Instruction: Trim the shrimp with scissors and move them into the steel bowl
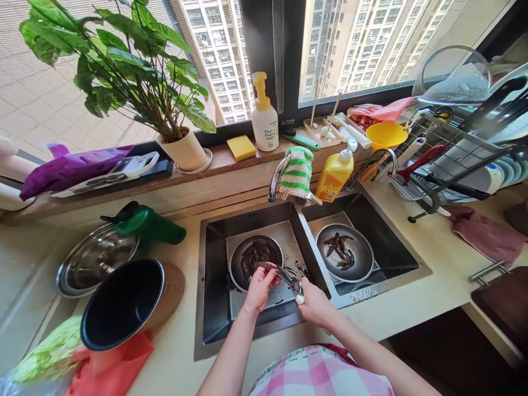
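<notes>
Head view: divider (307, 228) separates left pan (236, 263) from right pan (362, 248), yellow bottle (335, 177) behind.

A home kitchen is surrounding the left hand (258, 289) and right hand (314, 302): a double sink (214, 258) is lying beneath them, a tap (274, 184) and soap bottle (265, 125) are standing beyond, a rack (431, 202) is holding dishes (493, 175) off to their right, and a pot (124, 305) and greens (49, 349) are resting to their left. Farther beyond, past a plant (140, 71), apartment towers (367, 47) are showing through the window (259, 33).
</notes>
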A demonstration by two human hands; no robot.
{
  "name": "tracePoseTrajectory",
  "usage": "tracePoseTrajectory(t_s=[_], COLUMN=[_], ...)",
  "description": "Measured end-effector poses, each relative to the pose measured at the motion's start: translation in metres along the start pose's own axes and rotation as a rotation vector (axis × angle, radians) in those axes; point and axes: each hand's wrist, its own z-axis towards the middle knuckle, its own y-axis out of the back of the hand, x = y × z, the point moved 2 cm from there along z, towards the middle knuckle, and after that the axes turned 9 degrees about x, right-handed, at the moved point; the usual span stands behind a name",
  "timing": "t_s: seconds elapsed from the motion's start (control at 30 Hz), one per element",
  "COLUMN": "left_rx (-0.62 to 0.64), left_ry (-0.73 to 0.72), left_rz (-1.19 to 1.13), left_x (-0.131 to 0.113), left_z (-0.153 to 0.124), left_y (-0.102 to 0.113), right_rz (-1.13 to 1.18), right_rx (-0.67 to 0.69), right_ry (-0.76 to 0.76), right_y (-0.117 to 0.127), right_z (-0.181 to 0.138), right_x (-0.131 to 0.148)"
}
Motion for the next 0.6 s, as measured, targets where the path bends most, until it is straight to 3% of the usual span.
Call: tracePoseTrajectory(t_s=[0.6], left_rx=[-0.028], left_ry=[0.031], left_rz=[-0.114], left_x=[0.0022], left_z=[-0.0011], left_y=[-0.0007], right_rz=[0.019], right_rx=[-0.041], right_ry=[-0.018], right_y=[-0.0055], right_z=[-0.0035], right_x=[-0.0003])
